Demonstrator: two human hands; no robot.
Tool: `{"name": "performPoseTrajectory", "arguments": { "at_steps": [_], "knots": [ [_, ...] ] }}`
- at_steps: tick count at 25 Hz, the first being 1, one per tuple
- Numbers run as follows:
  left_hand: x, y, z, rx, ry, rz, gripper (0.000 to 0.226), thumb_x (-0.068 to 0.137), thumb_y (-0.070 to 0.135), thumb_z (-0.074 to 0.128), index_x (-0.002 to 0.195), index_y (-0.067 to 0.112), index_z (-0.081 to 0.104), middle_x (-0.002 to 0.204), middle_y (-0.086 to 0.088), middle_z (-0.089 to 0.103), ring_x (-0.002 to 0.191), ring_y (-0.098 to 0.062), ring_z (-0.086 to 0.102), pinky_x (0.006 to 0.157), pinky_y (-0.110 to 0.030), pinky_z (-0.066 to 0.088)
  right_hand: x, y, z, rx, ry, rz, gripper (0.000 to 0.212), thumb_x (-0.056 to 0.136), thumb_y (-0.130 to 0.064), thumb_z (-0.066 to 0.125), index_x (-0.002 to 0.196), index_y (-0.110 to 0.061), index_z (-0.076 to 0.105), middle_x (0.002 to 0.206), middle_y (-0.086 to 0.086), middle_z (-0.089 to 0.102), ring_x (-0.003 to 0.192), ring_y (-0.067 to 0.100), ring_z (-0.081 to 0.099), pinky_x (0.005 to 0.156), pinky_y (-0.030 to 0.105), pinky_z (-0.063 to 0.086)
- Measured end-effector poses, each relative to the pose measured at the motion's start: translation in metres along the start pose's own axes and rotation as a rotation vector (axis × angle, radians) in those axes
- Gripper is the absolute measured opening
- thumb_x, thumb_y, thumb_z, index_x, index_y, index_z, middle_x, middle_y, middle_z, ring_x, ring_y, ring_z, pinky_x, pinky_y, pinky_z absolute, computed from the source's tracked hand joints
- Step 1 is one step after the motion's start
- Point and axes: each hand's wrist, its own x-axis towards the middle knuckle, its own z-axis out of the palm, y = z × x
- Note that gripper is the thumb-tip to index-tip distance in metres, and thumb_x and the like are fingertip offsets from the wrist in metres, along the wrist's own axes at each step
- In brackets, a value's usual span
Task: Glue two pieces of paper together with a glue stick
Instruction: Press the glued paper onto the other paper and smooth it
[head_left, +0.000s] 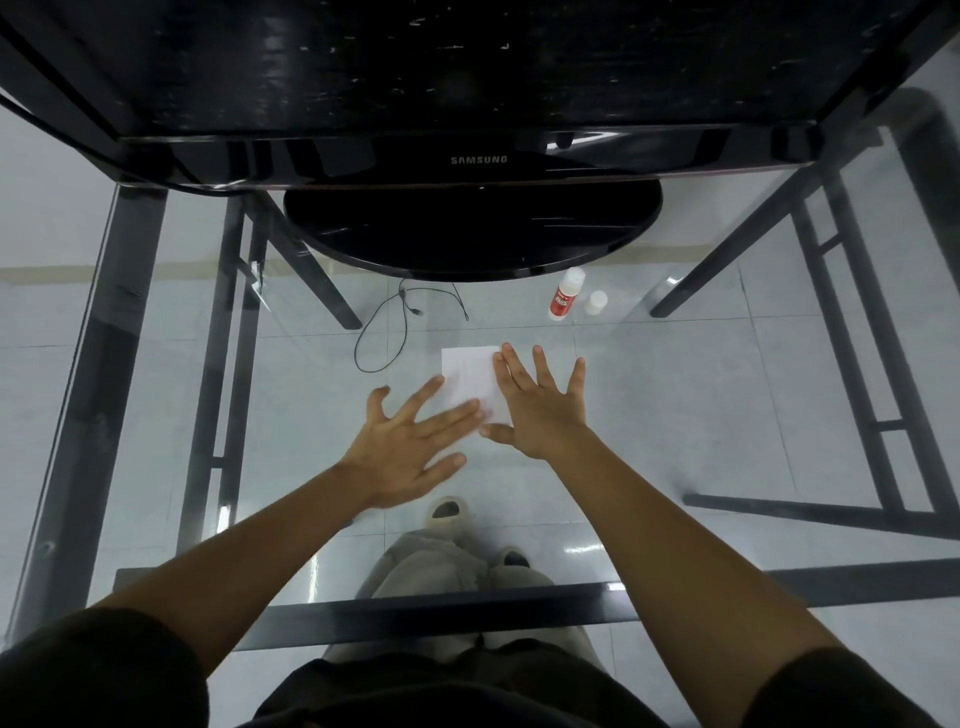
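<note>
Forearms are seen reaching from dark sleeves over the glass worktop (701, 415). Left hand (410, 441) is laid flat, fingers spread, with fingertips on the near left edge of the paper (467, 369). Right hand (540, 410) is pressed flat on the paper's right part. Neither grip is closed on anything; the fingers of both are straight and apart. Paper lies mid-worktop, under both hands. Further back, to the right, the glue stick (565, 296) stands well apart from the paper, with a white cap (596, 302) just beside it. Behind is a monitor (478, 161).

Progress, as judged: gluing and joining appear done and pressing down is in hand. Recapping is left.

Count: hands, two. Glue stick, one. Cap, one. Paper, one white rectangle made out; stacked sheets cannot be told apart.
</note>
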Motion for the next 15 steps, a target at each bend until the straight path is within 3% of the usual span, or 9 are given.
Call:
{"name": "performPoseTrajectory", "arguments": {
  "at_steps": [2,5,10,15],
  "knots": [
    [0.005,-0.009,-0.002,-0.030,-0.004,-0.027,0.052,0.087,0.061,-0.007,0.138,0.051,-0.014,0.145,0.029,-0.007,0.142,-0.019,-0.009,0.102,-0.063,0.005,0.000,-0.001,0.001,0.002,0.004,-0.002,0.092,0.086,-0.067,0.035,0.146,-0.020,-0.017,0.156,-0.005,-0.022,0.143,0.027,-0.018,0.106,0.066,-0.009],
    [0.022,-0.029,-0.020,-0.073,0.030,-0.241,0.055,0.086,0.059,-0.009,0.140,0.048,-0.009,0.147,0.028,0.000,0.143,-0.018,-0.008,0.101,-0.061,0.008,0.000,-0.002,0.000,0.003,0.016,0.004,0.093,0.086,-0.067,0.036,0.146,-0.020,-0.016,0.156,-0.005,-0.020,0.143,0.027,-0.016,0.106,0.066,-0.008],
    [0.010,-0.002,-0.004,0.001,0.007,-0.012,0.053,0.088,0.061,-0.003,0.137,0.050,-0.016,0.144,0.028,-0.009,0.143,-0.020,-0.008,0.102,-0.063,0.008,0.000,0.000,0.001,0.005,0.008,-0.006,0.092,0.086,-0.067,0.035,0.146,-0.020,-0.017,0.156,-0.005,-0.022,0.143,0.027,-0.018,0.106,0.066,-0.009],
    [0.034,-0.020,-0.024,-0.026,0.057,-0.289,0.060,0.087,0.059,-0.006,0.144,0.039,0.000,0.152,0.022,0.010,0.143,-0.022,-0.002,0.101,-0.063,0.015,0.000,-0.001,0.000,0.012,-0.001,0.001,0.093,0.086,-0.067,0.036,0.146,-0.020,-0.018,0.156,-0.006,-0.022,0.143,0.027,-0.018,0.106,0.066,-0.008]
  ]
}}
